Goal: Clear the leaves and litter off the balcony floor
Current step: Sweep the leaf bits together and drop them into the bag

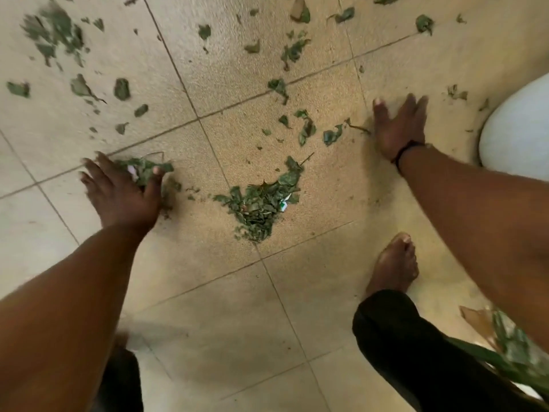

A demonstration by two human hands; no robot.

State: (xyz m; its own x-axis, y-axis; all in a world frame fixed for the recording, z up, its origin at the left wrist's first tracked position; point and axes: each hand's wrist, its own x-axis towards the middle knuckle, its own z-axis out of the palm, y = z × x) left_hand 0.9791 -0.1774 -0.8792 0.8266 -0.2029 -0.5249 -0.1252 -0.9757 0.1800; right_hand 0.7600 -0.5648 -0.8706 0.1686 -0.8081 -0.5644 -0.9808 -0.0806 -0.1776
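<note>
Leaves [258,208] lie swept into a heap on the tiled balcony floor [231,307], between the two hands and nearer the person than either. The left hand [123,191] lies flat with fingers spread, pressing a small clump of leaves [145,171] under its thumb. The right hand [399,126] rests flat and holds nothing, loose scraps [332,136] just to its left.

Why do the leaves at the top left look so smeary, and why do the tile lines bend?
Head view: the scattered leaves top left are motion-blurred, as is the left hand sweeping leaves; the central pile is sharper. The wide-angle lens curves the tile joints. Lighting is soft and warm, with faint shadows under the right hand.
</note>
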